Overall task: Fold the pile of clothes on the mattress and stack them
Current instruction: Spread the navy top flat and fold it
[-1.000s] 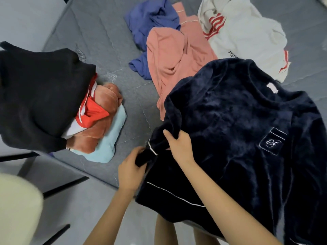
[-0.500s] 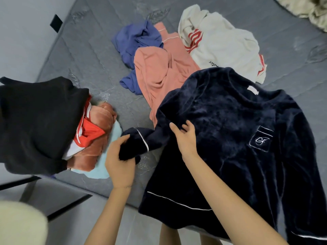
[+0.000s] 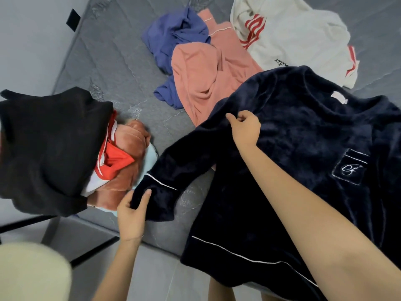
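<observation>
A dark navy fleece top point(image 3: 303, 148) with white piping and a chest pocket lies spread face up on the grey mattress point(image 3: 112, 68). Its left sleeve stretches out toward the lower left. My left hand point(image 3: 132, 213) grips the sleeve's cuff. My right hand point(image 3: 245, 129) pinches the fabric at the shoulder, where the sleeve begins. To the left sits a stack of folded clothes point(image 3: 121, 161), with a black garment point(image 3: 50, 144) on top and red, rust and light blue pieces below.
Unfolded clothes lie at the back: a blue garment point(image 3: 175, 40), a pink one point(image 3: 206, 77) and a white top with red stripes point(image 3: 293, 40). The mattress edge runs along the front, with grey floor point(image 3: 156, 276) below. A pale rounded object point(image 3: 30, 272) fills the lower left corner.
My left hand has pulled the sleeve cuff out to the lower left, straightening the sleeve. My right hand has moved up the sleeve to the shoulder.
</observation>
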Tool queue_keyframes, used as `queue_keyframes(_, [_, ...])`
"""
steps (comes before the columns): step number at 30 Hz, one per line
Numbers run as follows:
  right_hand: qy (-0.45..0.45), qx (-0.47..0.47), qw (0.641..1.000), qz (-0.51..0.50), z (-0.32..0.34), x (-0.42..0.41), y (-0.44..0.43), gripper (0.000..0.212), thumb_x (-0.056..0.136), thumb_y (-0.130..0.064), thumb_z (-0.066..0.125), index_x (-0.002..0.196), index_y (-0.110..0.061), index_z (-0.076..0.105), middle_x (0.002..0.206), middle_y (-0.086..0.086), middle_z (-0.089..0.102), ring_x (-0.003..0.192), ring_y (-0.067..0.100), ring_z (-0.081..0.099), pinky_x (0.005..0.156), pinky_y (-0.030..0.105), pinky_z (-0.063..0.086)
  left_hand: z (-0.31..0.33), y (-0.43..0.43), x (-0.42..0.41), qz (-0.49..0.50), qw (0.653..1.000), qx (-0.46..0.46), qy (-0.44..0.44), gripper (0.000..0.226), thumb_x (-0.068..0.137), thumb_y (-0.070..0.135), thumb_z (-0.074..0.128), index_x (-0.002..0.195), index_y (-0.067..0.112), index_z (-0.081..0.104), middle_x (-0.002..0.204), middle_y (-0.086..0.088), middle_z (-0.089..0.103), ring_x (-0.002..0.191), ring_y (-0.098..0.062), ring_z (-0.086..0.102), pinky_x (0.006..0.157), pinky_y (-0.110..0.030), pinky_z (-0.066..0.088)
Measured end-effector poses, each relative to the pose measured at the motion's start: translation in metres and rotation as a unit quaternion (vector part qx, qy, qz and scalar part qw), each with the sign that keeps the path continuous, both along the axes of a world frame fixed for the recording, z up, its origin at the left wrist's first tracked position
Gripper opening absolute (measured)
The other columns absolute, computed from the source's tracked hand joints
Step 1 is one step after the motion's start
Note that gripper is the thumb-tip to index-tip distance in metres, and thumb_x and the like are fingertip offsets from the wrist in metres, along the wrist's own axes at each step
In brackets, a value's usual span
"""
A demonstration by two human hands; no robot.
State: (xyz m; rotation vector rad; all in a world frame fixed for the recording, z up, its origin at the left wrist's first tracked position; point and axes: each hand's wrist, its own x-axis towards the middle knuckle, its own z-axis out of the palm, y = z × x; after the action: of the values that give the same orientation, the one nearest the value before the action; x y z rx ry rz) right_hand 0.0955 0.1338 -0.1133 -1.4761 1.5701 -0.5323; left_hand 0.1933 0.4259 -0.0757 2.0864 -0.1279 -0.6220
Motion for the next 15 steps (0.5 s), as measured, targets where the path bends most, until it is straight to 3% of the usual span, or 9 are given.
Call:
queue_keyframes(3, [-0.079,-0.028,0.996,-0.011,0.016,0.002,-0.010,0.043,0.083,-0.024,0.073,0.061,-0.018,0.036,0.059,-0.008,0.039,0.054,0.005,0.037,0.056,0.013,0.036,0.007,-0.012,0.004,0.015,0.999,-0.027,-0.039,0.009,0.087,0.010,0.066,0.083,0.018,0.066,0.079,0.009,0.066,0.074,0.003,0.059,0.075,-0.013,0.050])
queue_keyframes(5, [-0.104,-0.017,0.994,-0.013,0.026,0.008,-0.018,0.031,0.083,-0.026,0.074,0.067,-0.017,0.049,0.064,-0.006,0.050,0.061,0.008,0.050,0.063,0.018,0.047,0.011,-0.018,0.005,0.034,0.997,-0.035,-0.061,0.011,0.087,0.009,0.067,0.084,0.019,0.065,0.076,0.017,0.067,0.074,0.005,0.059,0.076,-0.011,0.049])
queue_keyframes(7, [-0.126,0.010,0.992,0.007,0.030,0.017,-0.023,0.016,0.084,-0.025,0.073,0.080,-0.014,0.062,0.072,-0.005,0.062,0.071,0.012,0.061,0.076,0.026,0.054,0.014,-0.019,0.008,0.075,0.993,-0.041,-0.082,0.007,0.085,0.011,0.069,0.088,0.017,0.066,0.079,0.016,0.066,0.079,0.003,0.060,0.084,-0.018,0.050])
queue_keyframes(10, [-0.119,0.062,0.987,0.088,0.030,0.025,-0.024,0.026,0.088,-0.020,0.068,0.112,-0.009,0.069,0.104,0.000,0.071,0.096,0.010,0.064,0.093,0.023,0.048,0.022,-0.012,0.016,0.135,0.984,-0.067,-0.093,0.008,0.083,0.015,0.072,0.086,0.020,0.068,0.089,0.003,0.065,0.088,-0.010,0.059,0.091,-0.031,0.050])
queue_keyframes(13, [-0.079,0.077,0.970,0.215,0.023,0.025,-0.023,0.045,0.093,-0.021,0.061,0.137,-0.014,0.052,0.138,0.000,0.055,0.127,0.012,0.049,0.107,0.021,0.034,0.032,-0.006,0.023,0.184,0.975,-0.111,-0.051,0.009,0.083,0.015,0.072,0.085,0.023,0.068,0.095,-0.002,0.064,0.090,-0.015,0.059,0.090,-0.029,0.051])
queue_keyframes(15, [-0.036,0.042,0.954,0.294,0.015,0.023,-0.021,0.051,0.096,-0.023,0.056,0.144,-0.012,0.042,0.149,0.003,0.043,0.138,0.016,0.036,0.113,0.023,0.025,0.034,-0.007,0.024,0.186,0.975,-0.123,-0.023,0.009,0.086,0.012,0.069,0.086,0.021,0.067,0.095,-0.004,0.064,0.090,-0.017,0.060,0.091,-0.031,0.051])
